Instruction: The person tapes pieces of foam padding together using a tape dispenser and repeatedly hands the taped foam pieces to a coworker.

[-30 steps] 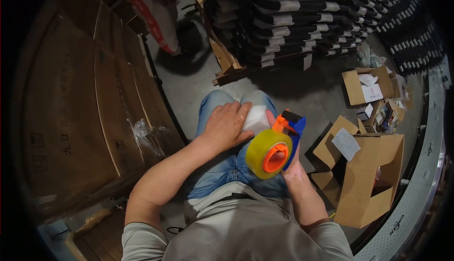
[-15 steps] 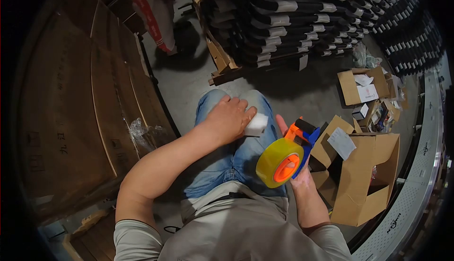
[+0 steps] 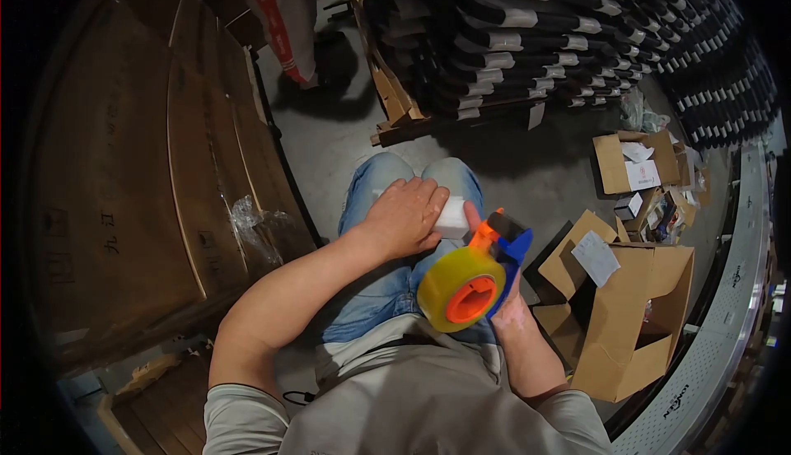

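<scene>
On my lap lies a small white block (image 3: pixel 452 218), wrapped or foam-like. My left hand (image 3: pixel 408 218) is closed over its left side, with the fingers pressed together on top. A tape dispenser (image 3: pixel 509 245) with a blue and orange frame and a black grip is in my right hand (image 3: pixel 512 303), which is mostly hidden behind it. The large yellow tape roll (image 3: pixel 445 290) on its orange hub faces me. One fingertip of my right hand shows beside the right end of the block.
Tall brown cartons (image 3: pixel 124 167) line the left side. Stacked black curved parts with white wraps (image 3: pixel 511 39) stand ahead. An open cardboard box (image 3: pixel 630 323) is on the right, with smaller boxes (image 3: pixel 611 163) beyond. A metal rail (image 3: pixel 725 307) curves along the right edge.
Since half a second ago, the tape dispenser in my right hand has moved left towards the white block. My left hand has shifted slightly and still covers the block's left side.
</scene>
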`<state>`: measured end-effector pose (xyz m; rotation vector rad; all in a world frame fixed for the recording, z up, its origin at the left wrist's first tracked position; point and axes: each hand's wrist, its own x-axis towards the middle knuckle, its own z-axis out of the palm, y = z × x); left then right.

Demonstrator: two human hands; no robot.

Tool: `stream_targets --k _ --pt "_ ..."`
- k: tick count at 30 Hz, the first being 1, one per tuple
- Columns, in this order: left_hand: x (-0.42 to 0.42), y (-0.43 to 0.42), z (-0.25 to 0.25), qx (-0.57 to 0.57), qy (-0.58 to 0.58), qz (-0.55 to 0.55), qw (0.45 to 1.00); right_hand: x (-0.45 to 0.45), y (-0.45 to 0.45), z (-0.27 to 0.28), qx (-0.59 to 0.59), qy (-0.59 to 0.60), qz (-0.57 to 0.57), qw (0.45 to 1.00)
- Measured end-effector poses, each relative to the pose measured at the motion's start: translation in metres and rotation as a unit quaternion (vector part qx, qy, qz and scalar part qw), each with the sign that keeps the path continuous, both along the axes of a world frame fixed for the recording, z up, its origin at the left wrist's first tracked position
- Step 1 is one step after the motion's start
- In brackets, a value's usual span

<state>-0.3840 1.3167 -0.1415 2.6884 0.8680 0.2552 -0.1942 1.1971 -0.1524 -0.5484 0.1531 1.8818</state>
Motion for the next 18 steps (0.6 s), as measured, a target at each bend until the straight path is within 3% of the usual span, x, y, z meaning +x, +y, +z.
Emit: stream_targets --k 3,8,10,11,12,13,16,17,18 --pt "0.000 -0.001 0.001 -0.004 -0.002 -0.003 1.000 0.012 -0.006 -0.001 0.054 0.017 0.001 0.998" --pt "0.010 -0.003 -0.001 -0.014 0.006 -0.003 1.000 -0.009 0.009 -0.008 -0.054 -0.053 -0.061 0.995" --pt "0.010 -0.005 -0.007 -0.004 0.008 -0.002 1.000 -0.016 0.010 -0.022 -0.045 -0.016 -0.073 0.996" --pt "0.010 -0.007 -0.009 -0.010 0.006 0.001 1.000 -0.014 0.010 -0.036 0.105 0.141 -0.017 0.984" --pt "0.010 -0.008 -0.010 -0.015 0.004 0.003 1.000 -0.012 0.011 -0.048 0.249 0.291 0.039 0.923" --pt "0.010 -0.007 -0.010 -0.014 0.007 0.003 1.000 -0.008 0.012 -0.060 0.250 0.293 0.038 0.922" --pt "0.011 0.002 -0.002 -0.034 0.016 0.003 0.999 -0.001 0.015 -0.058 0.294 0.273 0.086 0.912" --pt "0.008 0.009 0.012 -0.133 0.014 -0.019 0.991 0.000 0.013 -0.024 0.143 0.097 0.035 0.984" --pt "0.007 0.016 0.020 -0.233 0.012 -0.039 0.972 0.001 0.010 0.005 -0.019 -0.086 -0.019 0.996"
